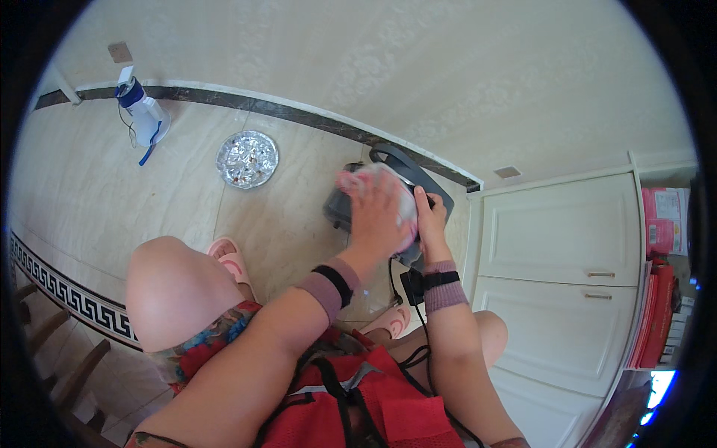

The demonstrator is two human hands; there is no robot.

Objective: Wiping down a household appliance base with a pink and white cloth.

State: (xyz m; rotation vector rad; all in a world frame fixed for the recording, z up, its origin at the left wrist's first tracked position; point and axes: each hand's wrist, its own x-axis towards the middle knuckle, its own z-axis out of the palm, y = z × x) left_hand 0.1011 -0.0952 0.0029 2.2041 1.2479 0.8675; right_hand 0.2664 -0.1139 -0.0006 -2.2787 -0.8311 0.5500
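Note:
Before my knees, a dark grey appliance [338, 206] with a looped handle [386, 152] stands on the tiled floor beside the wall. My left hand [376, 210] is spread over a pink and white cloth [404, 210], pressing it against the appliance; the hand and cloth are a little blurred. On the right, my right hand [430, 215] has its thumb and fingers closed around a dark part of the appliance, next to the cloth. Much of the appliance is hidden under the cloth and hands. A black cable [392, 280] hangs below it.
A round foil tray [247, 159] with small bits in it lies on the floor to the left. Farther left stands a white and blue megaphone [147, 120]. White cabinet doors [557, 224] are on the right, beside a shelf with red folders [655, 313]. My feet wear pink slippers [234, 266].

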